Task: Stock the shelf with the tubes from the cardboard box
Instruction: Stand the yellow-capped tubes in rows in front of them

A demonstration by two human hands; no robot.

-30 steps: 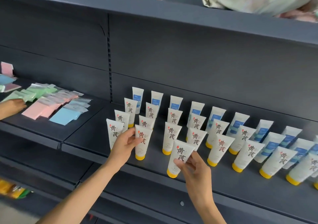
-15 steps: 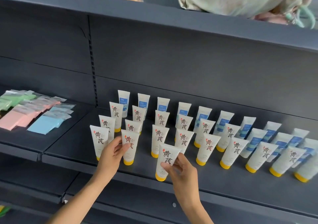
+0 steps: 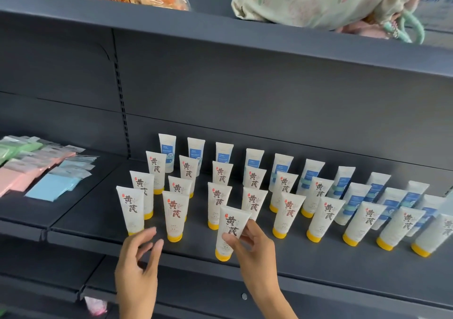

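From the head view, the right hand point(image 3: 247, 247) pinches a yellow-capped tube point(image 3: 229, 230) standing cap-down at the front edge of the dark shelf point(image 3: 318, 260), ahead of the rows of other tubes point(image 3: 289, 210). The left hand point(image 3: 137, 264) hovers with fingers loosely spread, holding nothing, just below the front-left tube point(image 3: 131, 210).

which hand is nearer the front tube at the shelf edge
Right. The right hand pinches the front tube itself; the left hand is apart from it, off to its left, holding nothing.
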